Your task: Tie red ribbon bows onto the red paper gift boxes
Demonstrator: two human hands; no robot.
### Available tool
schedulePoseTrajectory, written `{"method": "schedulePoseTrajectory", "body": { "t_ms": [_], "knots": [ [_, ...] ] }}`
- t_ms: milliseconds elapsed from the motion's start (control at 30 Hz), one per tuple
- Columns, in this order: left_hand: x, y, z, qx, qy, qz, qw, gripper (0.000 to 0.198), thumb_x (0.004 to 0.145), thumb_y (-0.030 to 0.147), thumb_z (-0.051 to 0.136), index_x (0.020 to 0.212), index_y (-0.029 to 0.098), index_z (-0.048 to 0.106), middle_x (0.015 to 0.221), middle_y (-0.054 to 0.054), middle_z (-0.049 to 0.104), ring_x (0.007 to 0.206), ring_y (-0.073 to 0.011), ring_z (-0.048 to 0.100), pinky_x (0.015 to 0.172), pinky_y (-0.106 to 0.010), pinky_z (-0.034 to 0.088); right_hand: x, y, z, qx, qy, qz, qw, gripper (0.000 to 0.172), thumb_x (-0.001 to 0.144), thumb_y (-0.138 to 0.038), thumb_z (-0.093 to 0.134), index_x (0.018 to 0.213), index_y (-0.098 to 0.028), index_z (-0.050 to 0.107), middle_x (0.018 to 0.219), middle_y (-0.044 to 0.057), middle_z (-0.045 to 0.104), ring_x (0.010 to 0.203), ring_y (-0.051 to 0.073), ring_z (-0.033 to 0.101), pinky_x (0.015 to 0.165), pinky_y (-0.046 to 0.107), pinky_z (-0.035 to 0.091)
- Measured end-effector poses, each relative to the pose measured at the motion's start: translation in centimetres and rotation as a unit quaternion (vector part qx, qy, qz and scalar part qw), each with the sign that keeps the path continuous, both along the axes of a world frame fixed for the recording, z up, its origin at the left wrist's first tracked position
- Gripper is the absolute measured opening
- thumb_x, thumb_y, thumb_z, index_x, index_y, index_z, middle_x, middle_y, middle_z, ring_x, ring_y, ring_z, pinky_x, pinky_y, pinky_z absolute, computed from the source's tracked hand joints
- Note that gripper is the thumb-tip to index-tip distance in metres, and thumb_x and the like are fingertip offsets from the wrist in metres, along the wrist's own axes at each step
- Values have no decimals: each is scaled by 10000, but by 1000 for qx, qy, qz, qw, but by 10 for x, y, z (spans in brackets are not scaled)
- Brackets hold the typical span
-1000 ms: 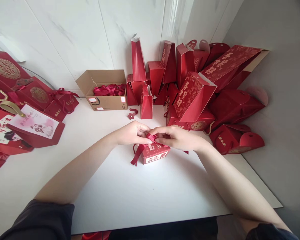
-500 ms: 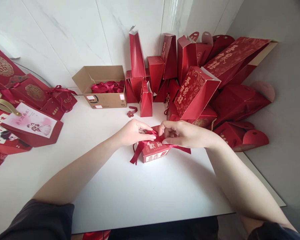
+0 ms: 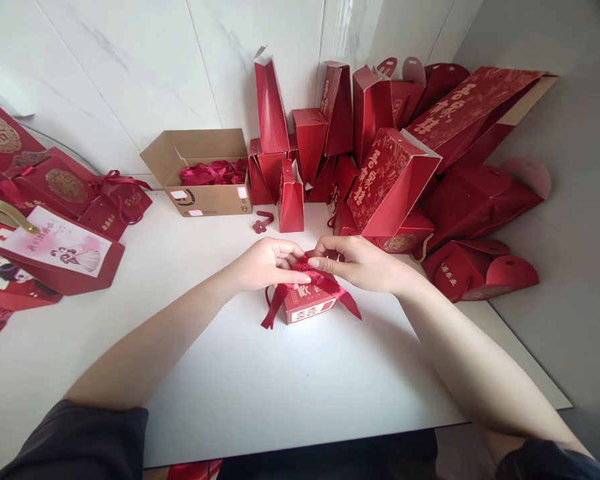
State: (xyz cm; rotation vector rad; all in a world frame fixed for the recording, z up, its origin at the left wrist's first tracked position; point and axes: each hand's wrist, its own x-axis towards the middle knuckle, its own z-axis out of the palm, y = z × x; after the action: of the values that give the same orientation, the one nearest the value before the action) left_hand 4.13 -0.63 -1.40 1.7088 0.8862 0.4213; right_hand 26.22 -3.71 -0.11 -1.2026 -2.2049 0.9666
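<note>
A small red gift box point(image 3: 310, 310) with gold and white lettering rests on the white table, between my hands. Over its top runs a dark red ribbon point(image 3: 347, 303), one tail hanging at the left and another at the right. My left hand point(image 3: 275, 263) pinches the ribbon at the box's upper left, thumb lying along the top. From the other side my right hand point(image 3: 350, 260) closes thumb and fingers on the ribbon close to the middle. The knot or loop itself is partly hidden by my fingers.
A cardboard box point(image 3: 213, 202) with red ribbons inside stands at the back. Behind and to the right are many red paper boxes point(image 3: 380, 183). Decorated red boxes point(image 3: 100, 267) lie at the left. A small red flower-ended strip point(image 3: 263, 223) lies beyond my hands.
My right hand has shifted left, closer to my left hand, and now pinches the ribbon. The right ribbon tail hangs lower and nearer the box. The left hand barely moved.
</note>
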Motion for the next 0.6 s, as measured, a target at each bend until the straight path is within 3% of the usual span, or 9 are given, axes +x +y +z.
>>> {"method": "schedulePoseTrajectory", "body": {
  "t_ms": [200, 433, 500, 600],
  "knots": [
    [-7, 6, 6, -45, -18, -48, 998, 355, 695, 229, 821, 1005, 150, 667, 962, -46, 727, 843, -138, 695, 785, -249, 556, 0, 0, -1, -11, 1, 36, 999, 278, 853, -453, 641, 777, -186, 635, 708, -15, 571, 648, 125, 481, 598, 258, 350],
    [-12, 6, 15, -43, -12, -97, 994, 411, 724, 201, 790, 1110, 167, 653, 1085, -84, 721, 962, -182, 693, 880, -312, 548, 10, 4, 3, -31, 11, 102, 994, 107, 865, -223, 571, 901, -189, 665, 900, 20, 634, 804, 155, 555, 749, 275, 409],
    [-17, 8, 19, -48, -7, -114, 992, 387, 731, 216, 786, 1093, 171, 658, 1059, -79, 725, 922, -175, 697, 846, -301, 554, 20, 6, 7, -51, -3, 109, 993, 105, 869, -207, 540, 899, -189, 639, 905, 19, 602, 812, 159, 538, 755, 281, 406],
    [-26, 14, 25, -66, 8, -125, 990, 329, 724, 310, 799, 975, 162, 646, 883, -50, 725, 733, -139, 684, 676, -243, 544, 36, 10, 11, -90, -12, 89, 992, 93, 877, -211, 496, 857, -190, 584, 844, 10, 551, 757, 155, 492, 699, 283, 387]
  ]
}}
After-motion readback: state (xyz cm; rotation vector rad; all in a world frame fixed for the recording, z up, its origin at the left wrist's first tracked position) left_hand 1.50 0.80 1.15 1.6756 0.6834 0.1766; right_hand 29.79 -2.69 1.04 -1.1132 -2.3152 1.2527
